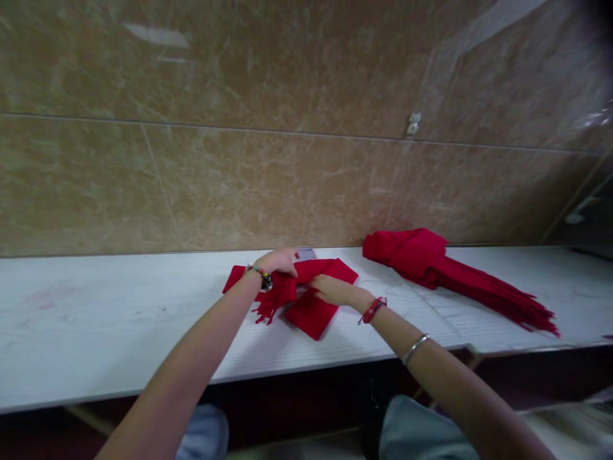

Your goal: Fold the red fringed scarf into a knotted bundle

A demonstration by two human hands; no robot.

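A red fringed scarf [311, 310] lies partly folded on the white tabletop [119, 319] in front of me. My left hand [278, 260] rests on its far edge with fingers curled over the cloth. My right hand [330, 289] presses on the middle of the same scarf, fingers bent onto the fabric. A tuft of fringe hangs out below my left wrist. Both wrists wear bracelets.
A second red scarf [431, 262] with long fringe lies spread to the right near the wall. A small grey object [305, 253] sits behind the folded scarf. A marble-tiled wall [287, 128] backs the table. My knees show below the table's front edge.
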